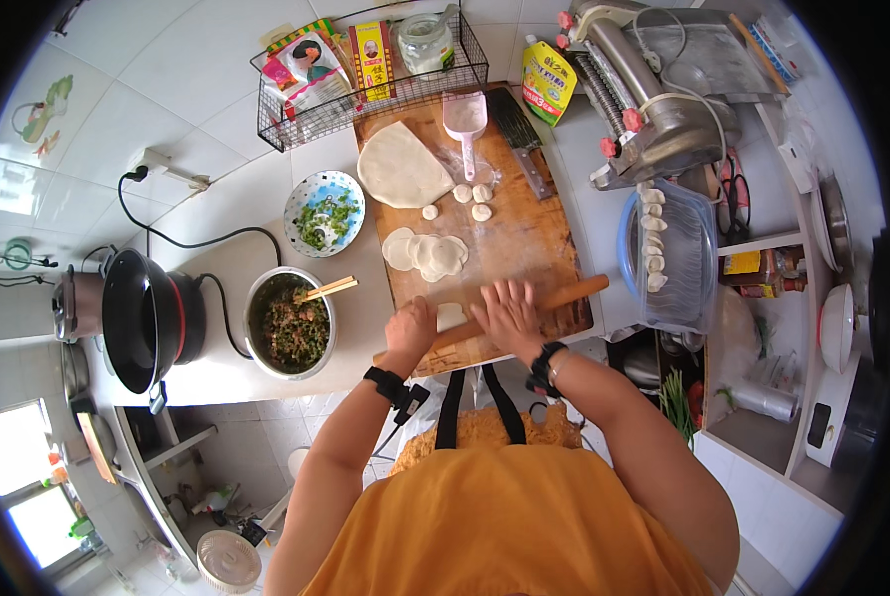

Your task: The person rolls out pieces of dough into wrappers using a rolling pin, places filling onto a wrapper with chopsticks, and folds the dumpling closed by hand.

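A wooden rolling pin (575,292) lies slantwise across the near part of a floured wooden board (549,246). My right hand (508,313) presses on the pin with its palm, fingers spread forward. My left hand (413,328) is curled at the left edge of a small flattened dough piece (451,316), its fingertips on that edge; the pin passes beneath this hand. Beyond lie overlapping round dough wrappers (431,255), several small dough lumps (481,213) and a large covered-looking pale dough mass (401,167).
A pink scoop (465,119) and a cleaver (519,138) lie at the board's far end. Left stand a bowl of chopped filling (292,324) with chopsticks (329,289) and a plate of greens (324,216). Right are a dough roller machine (638,97) and a plastic container (683,261) with dumplings.
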`<action>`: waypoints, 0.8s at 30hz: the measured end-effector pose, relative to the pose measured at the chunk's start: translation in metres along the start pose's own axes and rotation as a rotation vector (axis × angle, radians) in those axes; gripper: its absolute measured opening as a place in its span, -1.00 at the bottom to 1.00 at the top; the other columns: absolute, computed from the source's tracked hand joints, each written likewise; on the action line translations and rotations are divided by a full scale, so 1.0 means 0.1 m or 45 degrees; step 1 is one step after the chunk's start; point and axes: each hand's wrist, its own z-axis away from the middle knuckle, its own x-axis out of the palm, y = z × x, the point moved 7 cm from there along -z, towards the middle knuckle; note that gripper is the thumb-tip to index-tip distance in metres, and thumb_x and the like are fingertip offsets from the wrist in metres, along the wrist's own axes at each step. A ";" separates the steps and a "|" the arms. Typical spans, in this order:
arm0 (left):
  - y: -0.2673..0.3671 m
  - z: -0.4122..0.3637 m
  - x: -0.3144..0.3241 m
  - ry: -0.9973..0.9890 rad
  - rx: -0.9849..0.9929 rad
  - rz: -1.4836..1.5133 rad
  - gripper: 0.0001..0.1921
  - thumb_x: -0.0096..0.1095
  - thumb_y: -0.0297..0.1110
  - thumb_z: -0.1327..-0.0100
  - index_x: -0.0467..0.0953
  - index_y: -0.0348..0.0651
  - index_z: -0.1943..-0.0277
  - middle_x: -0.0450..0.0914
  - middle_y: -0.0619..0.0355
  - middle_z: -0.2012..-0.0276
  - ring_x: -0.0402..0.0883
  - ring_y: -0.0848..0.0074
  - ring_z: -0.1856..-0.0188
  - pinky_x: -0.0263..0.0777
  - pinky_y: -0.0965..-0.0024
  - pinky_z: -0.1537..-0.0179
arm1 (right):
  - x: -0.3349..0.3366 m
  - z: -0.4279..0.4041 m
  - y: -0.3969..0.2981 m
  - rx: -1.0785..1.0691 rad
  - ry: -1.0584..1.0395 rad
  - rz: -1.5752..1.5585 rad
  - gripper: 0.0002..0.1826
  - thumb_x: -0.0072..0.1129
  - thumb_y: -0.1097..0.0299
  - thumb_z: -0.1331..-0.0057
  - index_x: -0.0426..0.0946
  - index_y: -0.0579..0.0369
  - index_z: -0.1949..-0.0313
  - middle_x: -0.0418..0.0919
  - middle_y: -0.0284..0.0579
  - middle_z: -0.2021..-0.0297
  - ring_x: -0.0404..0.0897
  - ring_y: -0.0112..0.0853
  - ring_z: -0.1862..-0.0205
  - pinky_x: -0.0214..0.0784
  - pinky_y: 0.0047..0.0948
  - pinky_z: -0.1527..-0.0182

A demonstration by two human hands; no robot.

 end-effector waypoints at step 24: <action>0.24 0.20 0.06 -0.164 0.699 0.543 -0.72 0.34 -0.38 -0.18 0.60 -0.24 0.05 0.61 -0.07 0.18 0.59 0.15 0.13 0.47 0.27 0.09 | -0.05 0.15 0.05 -0.040 -0.020 -0.343 -0.64 0.16 0.13 -0.28 0.37 0.06 0.06 0.38 -0.08 0.07 0.38 -0.16 -0.01 0.21 -0.11 -0.01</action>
